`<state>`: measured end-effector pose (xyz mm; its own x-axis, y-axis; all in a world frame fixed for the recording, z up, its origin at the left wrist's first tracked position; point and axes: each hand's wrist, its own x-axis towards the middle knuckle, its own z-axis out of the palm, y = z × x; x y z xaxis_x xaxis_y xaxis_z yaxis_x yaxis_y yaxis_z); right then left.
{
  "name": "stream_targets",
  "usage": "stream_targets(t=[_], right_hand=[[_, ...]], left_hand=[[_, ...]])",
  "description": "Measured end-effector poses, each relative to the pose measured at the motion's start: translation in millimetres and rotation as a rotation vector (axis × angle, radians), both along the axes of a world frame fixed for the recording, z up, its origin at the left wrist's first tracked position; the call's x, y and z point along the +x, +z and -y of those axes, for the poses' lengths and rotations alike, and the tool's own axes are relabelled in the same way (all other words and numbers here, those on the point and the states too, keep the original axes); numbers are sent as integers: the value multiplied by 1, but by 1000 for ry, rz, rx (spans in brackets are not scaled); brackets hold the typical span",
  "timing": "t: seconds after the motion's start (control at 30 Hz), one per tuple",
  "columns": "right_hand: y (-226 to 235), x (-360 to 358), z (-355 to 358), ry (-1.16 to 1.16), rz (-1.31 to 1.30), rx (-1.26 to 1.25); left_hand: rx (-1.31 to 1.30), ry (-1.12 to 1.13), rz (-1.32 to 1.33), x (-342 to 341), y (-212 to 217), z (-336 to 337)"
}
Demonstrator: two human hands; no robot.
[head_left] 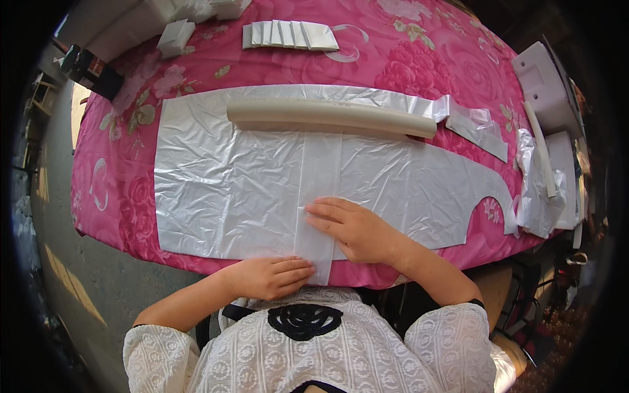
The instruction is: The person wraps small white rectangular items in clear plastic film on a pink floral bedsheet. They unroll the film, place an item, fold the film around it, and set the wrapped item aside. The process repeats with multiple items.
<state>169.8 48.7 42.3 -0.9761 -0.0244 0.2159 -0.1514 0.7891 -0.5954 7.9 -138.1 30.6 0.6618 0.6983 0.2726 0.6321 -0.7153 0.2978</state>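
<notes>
A white plastic apron (262, 177) is spread flat and wrinkled, with a curved cutout near its right end. A narrow translucent plastic strip (319, 160) crosses its middle and reaches past the near edge. My right hand (354, 230) lies on this strip with its fingers stretched out. Lower down, at the table's near edge, my left hand (270, 276) rests beside the strip, fingers extended side by side and tips touching it. A long cream tube (327, 116) lies across the apron's far part.
The table has a pink floral cloth (134, 196). Folded white packets (288, 35) lie in a row at the back, and a black bottle (92, 72) stands at the far left. On the right are a white box (540, 82) and crumpled plastic (537, 196).
</notes>
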Motion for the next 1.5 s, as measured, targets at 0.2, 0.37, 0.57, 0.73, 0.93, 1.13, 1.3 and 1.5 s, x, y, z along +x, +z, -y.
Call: stream_targets(t=[0.2,0.37,0.57,0.73,0.93,1.13,1.3,1.5], right_hand=[[-3,9,11,-119,-34,-17],[-11,9,10,-246,-140,-84],[-7,8,10,-308,-153,-37],[-5,9,0,-397,-89,-117],[14,-17,-16,-726,427,-552],[20,-29,-32,-741,616,-715],[20,-21,-10,-783,394,-269],[-11,-12,-25,-330,-60,357]], left_hand=[[-246,122,572,6,5,0],[-197,278,435,2,30,-31],[-66,499,185,-6,5,-43],[-178,631,315,-4,5,-49],[-381,1012,870,3,15,-65],[-204,738,72,23,4,-60],[-275,802,-62,30,-3,-60],[-223,764,-52,17,1,-68]])
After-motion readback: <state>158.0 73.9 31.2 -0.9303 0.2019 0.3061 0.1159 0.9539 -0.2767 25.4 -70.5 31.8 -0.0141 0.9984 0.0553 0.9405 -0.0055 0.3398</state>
